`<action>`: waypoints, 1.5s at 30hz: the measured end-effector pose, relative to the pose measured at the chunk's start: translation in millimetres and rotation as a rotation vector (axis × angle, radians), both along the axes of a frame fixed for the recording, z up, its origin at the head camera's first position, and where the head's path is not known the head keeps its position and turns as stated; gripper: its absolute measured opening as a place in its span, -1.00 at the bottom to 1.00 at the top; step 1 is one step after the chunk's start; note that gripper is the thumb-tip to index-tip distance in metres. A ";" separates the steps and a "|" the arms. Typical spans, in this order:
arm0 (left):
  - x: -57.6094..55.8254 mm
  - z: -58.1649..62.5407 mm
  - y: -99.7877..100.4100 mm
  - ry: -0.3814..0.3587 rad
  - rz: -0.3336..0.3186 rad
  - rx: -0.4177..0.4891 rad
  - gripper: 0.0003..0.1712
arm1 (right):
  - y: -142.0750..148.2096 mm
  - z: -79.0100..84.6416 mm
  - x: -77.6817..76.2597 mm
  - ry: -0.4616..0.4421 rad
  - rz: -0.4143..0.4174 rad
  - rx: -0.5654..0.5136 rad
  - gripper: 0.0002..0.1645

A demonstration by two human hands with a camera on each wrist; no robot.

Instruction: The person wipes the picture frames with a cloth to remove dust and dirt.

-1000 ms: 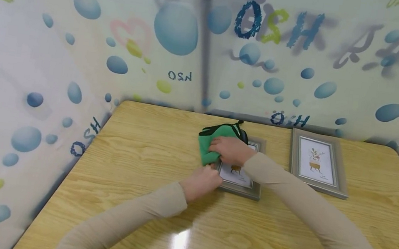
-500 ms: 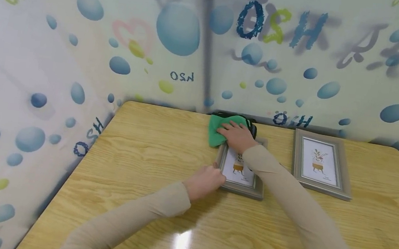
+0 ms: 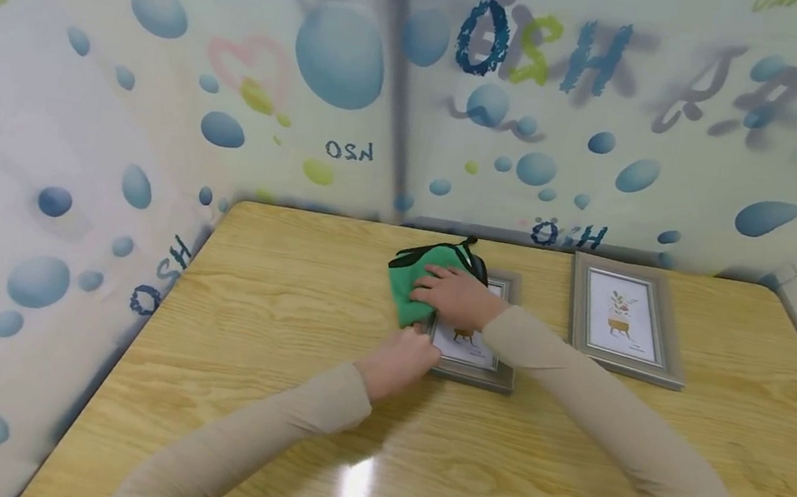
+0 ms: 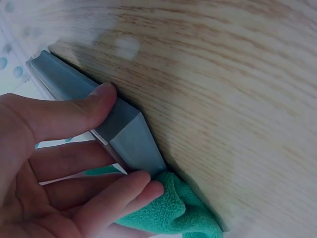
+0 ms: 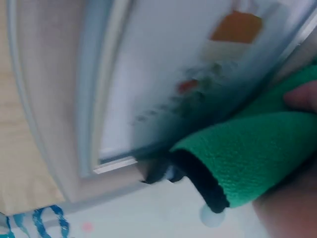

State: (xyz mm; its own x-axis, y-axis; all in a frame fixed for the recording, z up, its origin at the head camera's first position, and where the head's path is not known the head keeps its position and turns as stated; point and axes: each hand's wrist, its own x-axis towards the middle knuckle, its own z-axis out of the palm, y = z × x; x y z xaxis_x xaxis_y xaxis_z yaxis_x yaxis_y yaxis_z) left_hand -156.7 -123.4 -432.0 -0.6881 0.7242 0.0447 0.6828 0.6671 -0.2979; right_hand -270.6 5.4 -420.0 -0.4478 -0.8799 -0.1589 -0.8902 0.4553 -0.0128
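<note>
A grey picture frame with a potted-plant print lies on the wooden table. At its lower left corner my left hand grips the edge; in the left wrist view the thumb presses on the frame's side. My right hand holds a green cloth with black edging against the frame's left and upper part. In the right wrist view the cloth is folded over the glass beside a fingertip. Hand and cloth hide much of the print.
A second grey picture frame with a similar print lies to the right, near the table's back edge. A wall covering with blue and green drops stands right behind the wooden table.
My right hand moved the cloth up toward the frame's top, then back down its left side toward the left hand. The left hand stays at the corner; the view shifted slightly.
</note>
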 end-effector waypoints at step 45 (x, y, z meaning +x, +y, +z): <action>-32.8 7.6 -92.9 -0.165 0.319 0.172 -0.85 | 233.8 114.4 -7.2 -0.343 -0.646 -0.586 -0.61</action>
